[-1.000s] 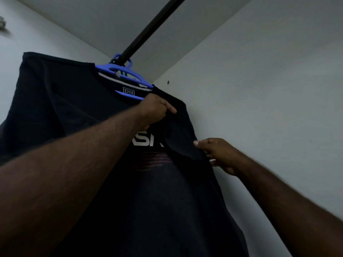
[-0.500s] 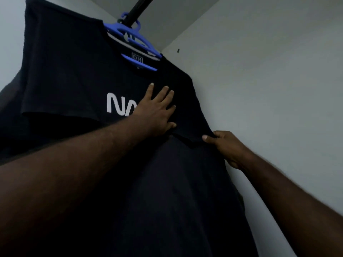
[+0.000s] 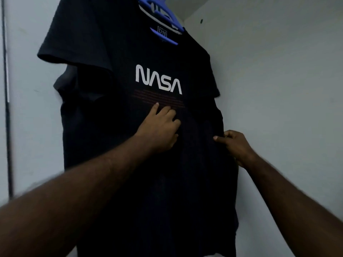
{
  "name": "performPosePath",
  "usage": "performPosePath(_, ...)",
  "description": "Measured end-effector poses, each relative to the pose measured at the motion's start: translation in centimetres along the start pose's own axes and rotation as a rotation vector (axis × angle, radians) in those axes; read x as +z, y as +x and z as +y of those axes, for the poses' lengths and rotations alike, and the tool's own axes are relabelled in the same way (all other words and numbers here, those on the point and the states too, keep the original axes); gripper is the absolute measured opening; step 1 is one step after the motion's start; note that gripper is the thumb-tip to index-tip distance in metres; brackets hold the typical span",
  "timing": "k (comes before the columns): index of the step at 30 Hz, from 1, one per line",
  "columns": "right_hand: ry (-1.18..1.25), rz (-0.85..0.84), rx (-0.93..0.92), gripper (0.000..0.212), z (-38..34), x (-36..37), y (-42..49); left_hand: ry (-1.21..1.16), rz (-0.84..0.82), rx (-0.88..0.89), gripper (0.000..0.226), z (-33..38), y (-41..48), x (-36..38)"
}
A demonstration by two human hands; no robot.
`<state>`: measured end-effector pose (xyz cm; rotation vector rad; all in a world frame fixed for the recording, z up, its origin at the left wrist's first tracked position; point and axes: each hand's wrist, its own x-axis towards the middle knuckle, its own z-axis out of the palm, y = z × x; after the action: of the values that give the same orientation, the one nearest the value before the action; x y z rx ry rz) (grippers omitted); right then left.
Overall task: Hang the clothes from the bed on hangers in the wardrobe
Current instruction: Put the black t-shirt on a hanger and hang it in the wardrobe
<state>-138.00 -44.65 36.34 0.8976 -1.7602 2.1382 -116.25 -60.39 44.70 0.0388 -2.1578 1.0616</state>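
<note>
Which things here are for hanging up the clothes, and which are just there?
For the job:
black NASA T-shirt
blue hanger it hangs on
left hand, resting on the shirt's front
right hand, pinching the shirt's side edge

Just there:
white wall
dark strip down the left side
small dark spot on the wall

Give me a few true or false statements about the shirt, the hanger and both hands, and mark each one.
1. The shirt hangs on a blue hanger. True.
2. The left hand grips the hanger. False: it rests on the shirt front, just below the print.
3. The print reads NASA in white letters. True.
4. The right hand is clear of the shirt. False: it pinches the shirt's side edge.
</note>
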Motion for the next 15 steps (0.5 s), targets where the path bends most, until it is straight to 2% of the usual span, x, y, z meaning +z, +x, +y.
performPosePath(2,-0.053,0.052,-0.056,0.038,0.4,-0.3,0.0,-0.101,0.108,-0.012,0.035,0.4,-1.6,-0.9)
performPosePath(6,-0.086,0.127,-0.062,0.046,1.2,-1.4,0.5,-0.177,0.238,-0.109,0.033,0.0,-4.7,-2.2)
performPosePath(12,-0.081,0.181,-0.032,0.035,0.5,-3.0,0.8,-0.288,0.450,-0.330,0.021,-0.9,-8.8,-4.7)
performPosePath(15,-0.077,0.187,-0.015,0.032,-0.1,-3.5,0.8,-0.403,0.476,-0.485,0.017,-1.1,-11.1,-5.5)
